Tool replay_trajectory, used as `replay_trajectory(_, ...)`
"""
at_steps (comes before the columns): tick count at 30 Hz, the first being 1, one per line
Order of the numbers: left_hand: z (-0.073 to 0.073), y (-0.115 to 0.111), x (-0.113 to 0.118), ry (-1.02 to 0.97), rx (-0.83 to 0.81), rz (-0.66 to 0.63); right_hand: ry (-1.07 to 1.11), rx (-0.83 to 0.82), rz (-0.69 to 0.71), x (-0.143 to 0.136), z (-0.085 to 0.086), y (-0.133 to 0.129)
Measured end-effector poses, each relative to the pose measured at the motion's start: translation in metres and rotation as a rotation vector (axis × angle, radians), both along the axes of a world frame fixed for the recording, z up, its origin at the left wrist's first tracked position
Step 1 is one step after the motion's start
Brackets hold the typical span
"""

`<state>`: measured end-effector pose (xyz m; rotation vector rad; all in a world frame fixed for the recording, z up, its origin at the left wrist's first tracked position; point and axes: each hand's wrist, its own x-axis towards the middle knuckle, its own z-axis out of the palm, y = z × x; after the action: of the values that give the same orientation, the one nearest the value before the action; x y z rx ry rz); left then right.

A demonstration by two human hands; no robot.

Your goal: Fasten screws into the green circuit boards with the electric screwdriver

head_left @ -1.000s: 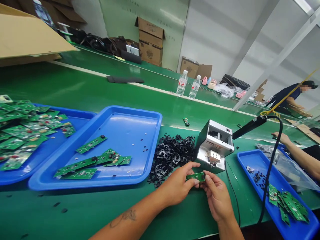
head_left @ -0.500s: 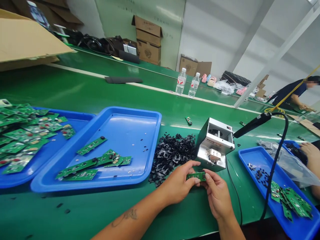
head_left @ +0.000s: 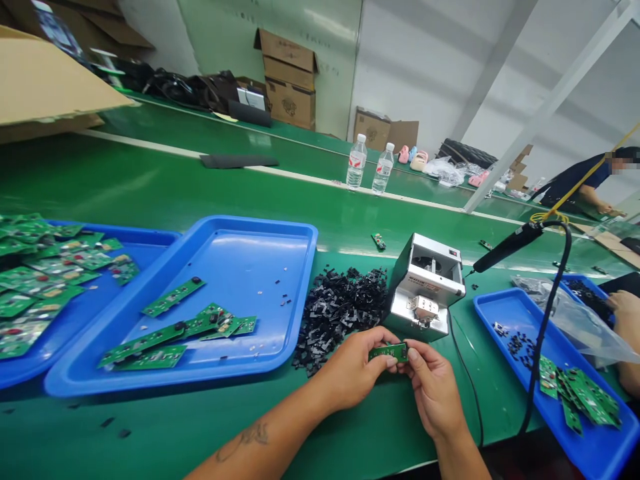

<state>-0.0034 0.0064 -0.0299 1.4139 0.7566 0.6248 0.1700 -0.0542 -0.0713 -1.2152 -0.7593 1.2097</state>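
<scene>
A small green circuit board [head_left: 394,351] is held level between both my hands, just in front of the silver-and-black benchtop machine [head_left: 425,287]. My left hand [head_left: 355,367] grips its left part, thumb on top and fingers behind. At the right end, my right hand [head_left: 437,383] is closed with thumb and fingertips on the board's edge, where a small dark piece shows; its shape is partly hidden by the fingers. Left of the machine lies a heap of small black plastic parts [head_left: 345,307].
A blue tray [head_left: 250,250] with several boards stands left, beside another piled tray [head_left: 145,243]. On the right, a blue tray [head_left: 505,313] holds boards and black parts. A black screwdriver-like tool [head_left: 507,247] hangs on a cable. Another person's hand [head_left: 627,320] is at far right.
My left index finger, stretched toward the machine before, is now drawn in behind the board. Both hands keep their hold. The view has shifted slightly.
</scene>
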Motion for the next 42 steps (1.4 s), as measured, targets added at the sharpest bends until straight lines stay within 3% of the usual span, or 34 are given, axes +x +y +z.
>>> replay_trajectory(3,0.001,-0.001,-0.001,0.02,0.039,0.021,-0.174,-0.021,0.016,0.004,0.008,-0.003)
replay_trajectory(5,0.0,-0.002,0.0,0.065,0.049,0.067,-0.354,-0.027,-0.053,0.012,0.018,-0.005)
replay_trajectory(9,-0.003,0.004,0.008,0.054,-0.048,0.15,-0.614,0.138,-0.509,0.048,0.041,0.017)
replay_trajectory(11,-0.002,0.009,0.014,0.006,-0.124,0.197,-0.689,0.251,-0.732,0.076,0.051,0.045)
replay_trajectory(13,0.001,0.014,0.021,-0.022,-0.168,0.252,-0.713,0.262,-0.843,0.105,0.059,0.079)
replay_trajectory(17,0.007,0.017,0.03,0.034,-0.196,0.315,-0.733,0.227,-0.901,0.151,0.064,0.15)
replay_trajectory(20,0.006,0.017,0.033,0.068,-0.185,0.332,-0.698,0.232,-0.81,0.163,0.059,0.188)
replay_trajectory(22,0.004,0.016,0.034,0.068,-0.169,0.352,-0.673,0.256,-0.716,0.164,0.055,0.2)
replay_trajectory(26,-0.001,0.012,0.035,0.033,-0.172,0.362,-0.663,0.344,-0.633,0.16,0.059,0.185)
replay_trajectory(30,-0.001,0.01,0.036,0.028,-0.174,0.349,-0.643,0.503,-0.62,0.147,0.089,0.133)
replay_trajectory(33,0.0,0.01,0.036,0.05,-0.182,0.339,-0.403,0.688,-0.402,0.127,0.116,0.089)
replay_trajectory(37,-0.001,0.011,0.04,0.067,-0.152,0.321,-0.252,0.647,-0.114,0.082,0.134,0.051)
replay_trajectory(39,-0.002,0.01,0.042,0.059,-0.148,0.333,-0.27,0.602,-0.09,0.056,0.134,0.046)
replay_trajectory(42,-0.004,0.009,0.046,0.043,-0.151,0.362,-0.354,0.677,-0.224,0.02,0.128,0.05)
